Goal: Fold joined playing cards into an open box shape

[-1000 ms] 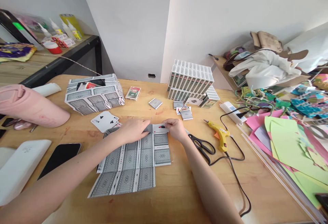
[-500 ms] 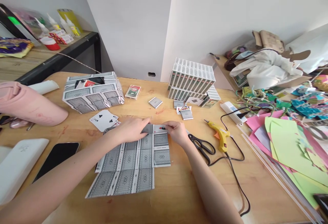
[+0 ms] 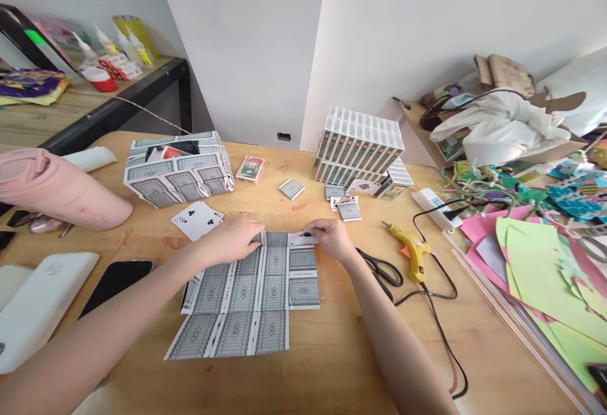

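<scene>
A sheet of joined playing cards (image 3: 241,290), mostly with grey patterned backs showing, lies in front of me on the table. My right hand (image 3: 333,238) pinches the outer end of a face-up card strip (image 3: 300,238) at the sheet's far right corner. Along the far edge, my left hand (image 3: 232,239) grips the raised border, thumb on the near side; its other fingertips are partly hidden. Just beyond my left hand lie loose club cards (image 3: 195,219). Black-handled scissors (image 3: 383,268) rest to the right of my right forearm, which partly covers them.
A card-covered box (image 3: 177,171) stands at the back left, near a red-green card pack (image 3: 250,169). Stacked card packs (image 3: 359,143) stand against the wall. A yellow glue gun (image 3: 411,250) and its cord lie right. A phone (image 3: 116,282) and pink case (image 3: 66,190) are left.
My left hand has slid left along the sheet's far edge, uncovering more of the border. My right hand keeps its pinch on the corner strip. The whole view has shifted slightly.
</scene>
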Available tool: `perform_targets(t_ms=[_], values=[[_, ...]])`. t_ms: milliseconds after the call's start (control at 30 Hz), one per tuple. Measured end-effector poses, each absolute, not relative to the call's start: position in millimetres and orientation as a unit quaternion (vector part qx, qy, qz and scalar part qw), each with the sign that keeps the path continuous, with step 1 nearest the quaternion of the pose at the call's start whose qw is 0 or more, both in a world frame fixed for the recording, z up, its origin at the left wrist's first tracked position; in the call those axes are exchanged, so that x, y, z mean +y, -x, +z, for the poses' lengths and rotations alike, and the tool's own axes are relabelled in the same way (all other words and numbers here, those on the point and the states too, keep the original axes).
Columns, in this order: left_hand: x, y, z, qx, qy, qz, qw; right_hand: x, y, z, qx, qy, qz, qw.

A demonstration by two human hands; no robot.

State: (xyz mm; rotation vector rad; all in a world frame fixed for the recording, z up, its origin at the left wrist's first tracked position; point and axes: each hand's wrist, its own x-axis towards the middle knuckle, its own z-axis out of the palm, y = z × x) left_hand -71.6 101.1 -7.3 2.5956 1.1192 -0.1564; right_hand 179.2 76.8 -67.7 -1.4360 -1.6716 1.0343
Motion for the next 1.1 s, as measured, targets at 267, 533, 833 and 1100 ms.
perform_targets(t_ms=[267, 533, 833, 1100], values=[[97.8, 69.5, -5.0, 0.397, -0.903, -0.058, 0.151, 70.9, -169.6, -63.9, -0.649, 0.571, 0.367, 0.344], [97.1, 68.1, -5.9, 0.400, -0.904, -0.065, 0.141, 61.9, -162.8, -53.6, -0.674, 0.582, 0.319, 0.324], [96.9, 68.5, -7.3, 0.404, -0.901, -0.054, 0.150, 53.4, -146.0, -43.7, -0.698, 0.601, 0.273, 0.277], [97.0, 68.5, -6.5, 0.421, -0.892, -0.054, 0.154, 61.6, -158.8, -31.4, -0.694, 0.583, 0.342, 0.248]])
